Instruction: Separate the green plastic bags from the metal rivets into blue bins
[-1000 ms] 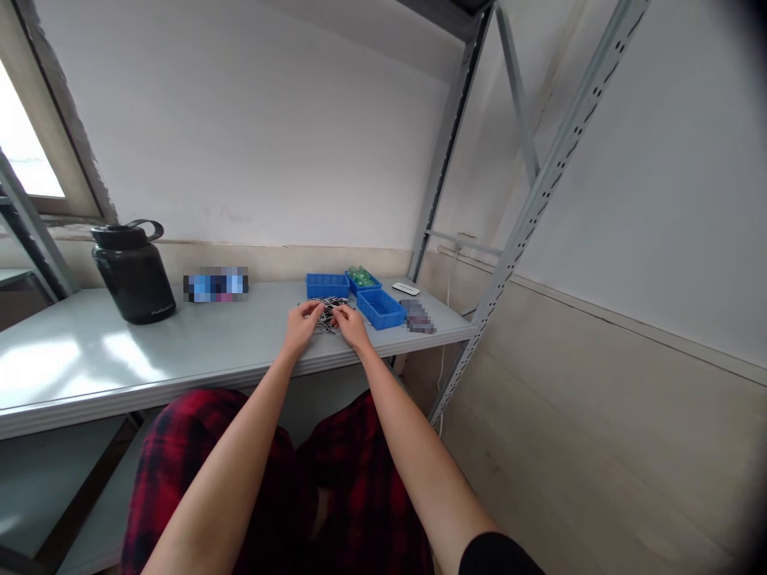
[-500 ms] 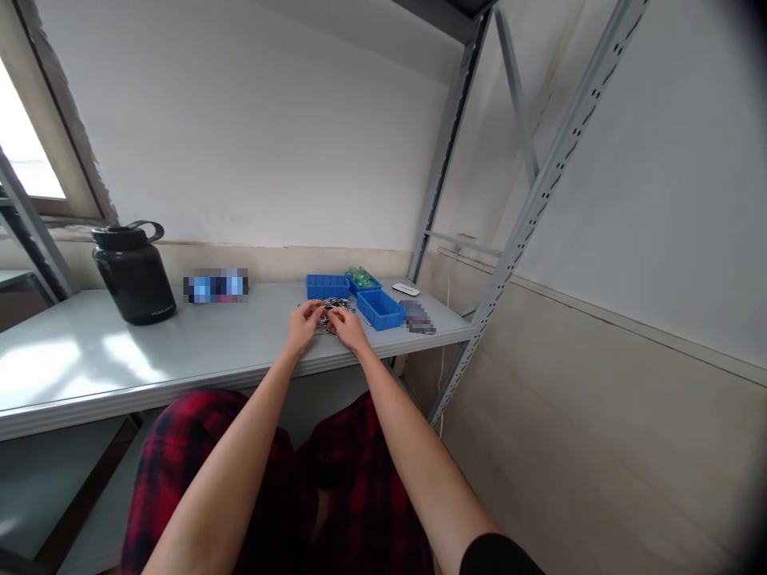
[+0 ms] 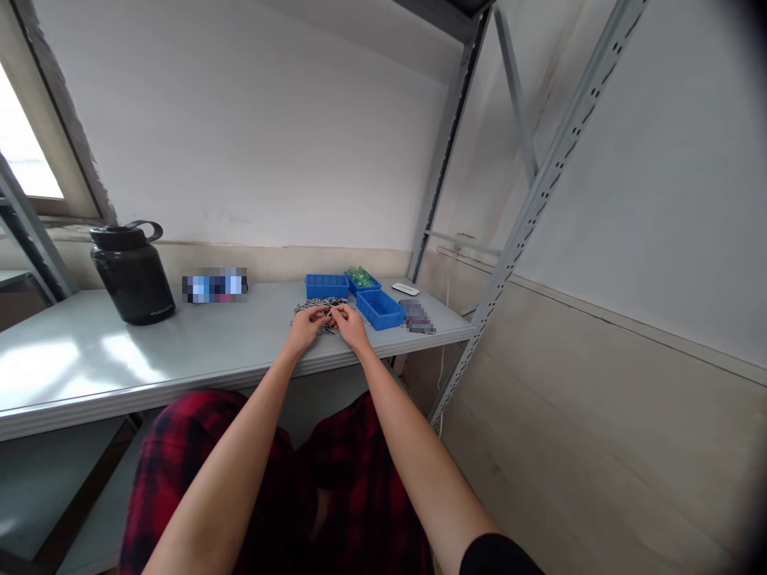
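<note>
A pile of thin, dark and silvery pieces lies on the grey table, partly covered by my hands. My left hand is at the pile's near side with its fingers pinched together. Close beside it on the right, my right hand is also pinched, its fingertips almost touching those of the left. Whatever is between the fingers is too small to make out. Just right of my right hand stands a blue bin with nothing visible inside.
Behind the pile are another blue bin and one holding green items. A white flat object and a blurred item lie at the right. A dark bottle stands left, near a blurred package. Metal posts flank the table.
My left hand has shifted slightly down and turned, uncovering more of the pile's left side. My right hand has moved a little to the right, its fingers still pinched.
</note>
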Tool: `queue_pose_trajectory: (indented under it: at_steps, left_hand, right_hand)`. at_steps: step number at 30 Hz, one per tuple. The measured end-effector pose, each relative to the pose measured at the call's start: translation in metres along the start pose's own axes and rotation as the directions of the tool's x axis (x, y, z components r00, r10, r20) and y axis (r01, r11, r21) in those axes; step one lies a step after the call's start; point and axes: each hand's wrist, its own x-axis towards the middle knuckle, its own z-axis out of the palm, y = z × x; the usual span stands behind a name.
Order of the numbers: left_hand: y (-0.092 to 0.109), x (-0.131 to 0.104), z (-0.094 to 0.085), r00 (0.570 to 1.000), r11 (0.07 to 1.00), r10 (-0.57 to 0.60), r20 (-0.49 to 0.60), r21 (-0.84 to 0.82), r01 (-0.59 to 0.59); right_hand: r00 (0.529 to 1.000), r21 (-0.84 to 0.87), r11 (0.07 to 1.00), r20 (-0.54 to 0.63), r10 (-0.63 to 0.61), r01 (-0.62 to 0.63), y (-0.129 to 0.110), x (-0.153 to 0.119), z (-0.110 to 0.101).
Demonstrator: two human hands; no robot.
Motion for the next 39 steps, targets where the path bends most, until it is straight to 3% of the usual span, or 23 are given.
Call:
queue_pose_trajectory:
  at_steps: [11,18,25,34,39]
  left_hand:
    - [0.004,-0.002,0.001,0.998,1.0,-0.01,-0.055,0.016,0.011]
    - [0.005,-0.003,0.001,1.0,0.995,0.004,-0.018,0.098,-0.002]
    - [0.009,-0.004,0.0,0.996,0.998,0.003,-0.087,0.069,0.003]
    - [0.017,-0.004,-0.001,0.984,0.995,-0.093,-0.153,0.013,0.096]
    - [0.016,-0.005,0.0,0.991,0.997,-0.055,-0.122,0.054,0.062]
  right_hand:
    - [0.997,0.02,1.0,-0.077,-0.004,0.006,0.0,0.0,-0.001]
    - [0.989,0.081,0.996,-0.137,0.053,-0.042,-0.005,0.0,-0.002]
    - [0.991,0.046,0.998,-0.128,0.044,-0.038,-0.005,-0.001,-0.002]
    - [0.994,-0.007,1.0,-0.107,0.029,-0.03,-0.003,-0.001,-0.001]
    - [0.993,-0.001,1.0,-0.113,0.031,-0.031,-0.003,0.001,-0.002]
